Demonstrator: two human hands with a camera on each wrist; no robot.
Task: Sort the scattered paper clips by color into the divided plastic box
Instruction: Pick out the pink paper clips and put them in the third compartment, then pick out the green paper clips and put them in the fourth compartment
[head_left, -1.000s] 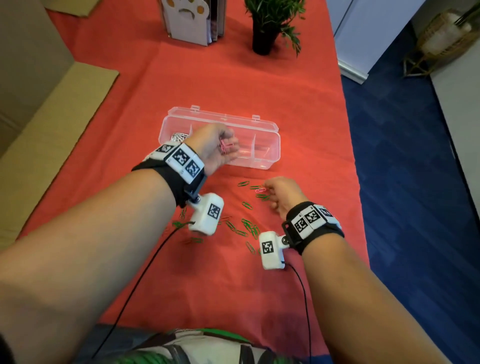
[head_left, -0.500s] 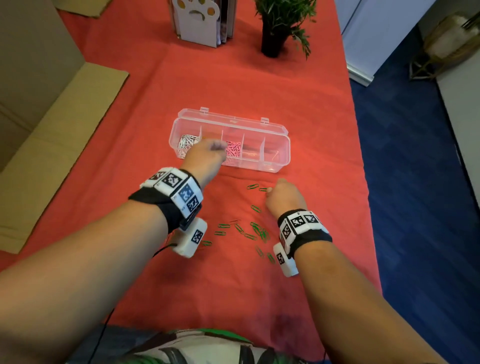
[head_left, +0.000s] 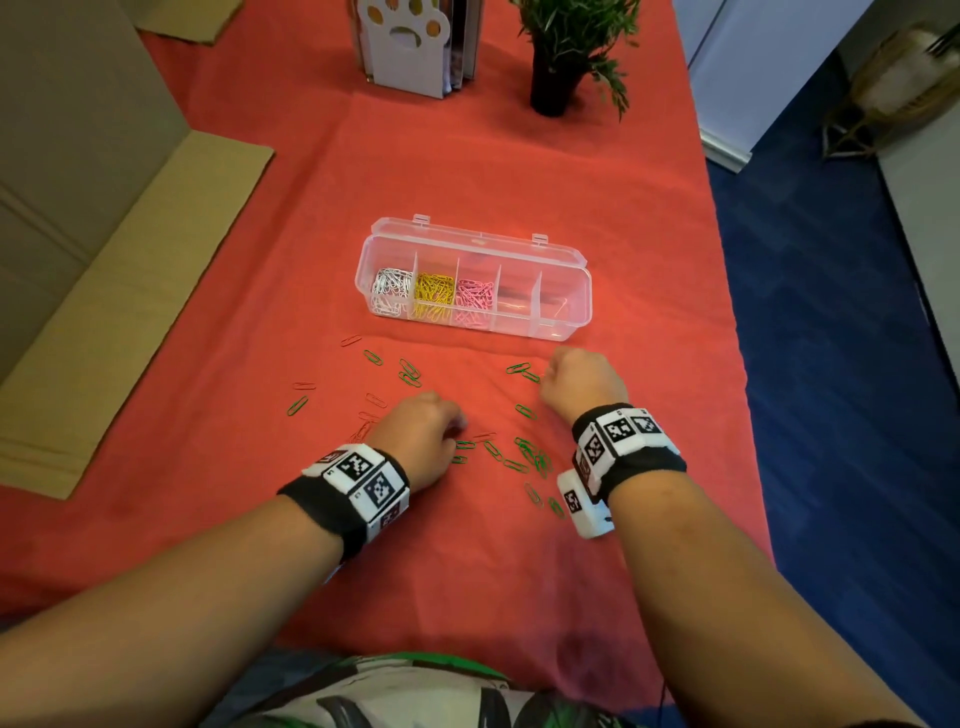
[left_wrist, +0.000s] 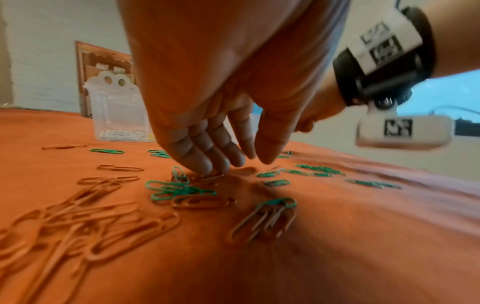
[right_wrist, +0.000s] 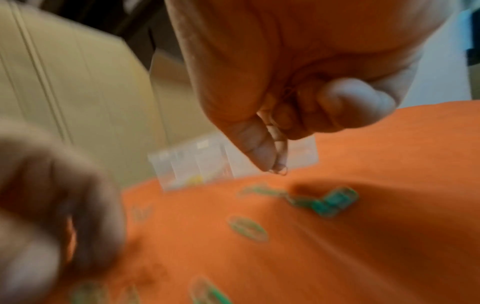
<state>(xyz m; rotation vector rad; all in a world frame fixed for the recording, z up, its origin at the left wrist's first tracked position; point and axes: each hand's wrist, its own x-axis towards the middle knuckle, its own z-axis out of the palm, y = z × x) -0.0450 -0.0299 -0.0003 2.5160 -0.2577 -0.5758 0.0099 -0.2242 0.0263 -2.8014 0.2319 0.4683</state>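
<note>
Our left hand (head_left: 421, 434) reaches down with straight fingers (left_wrist: 207, 162) onto orange paper clips (left_wrist: 210, 176) mid-table; our right hand (head_left: 582, 382) pinches one clip (right_wrist: 281, 164) near the divided plastic box (head_left: 563, 312). Orange clips nearly match the cloth, so we risk overlooking some or snagging tangled green clips (head_left: 532, 454) too
</note>
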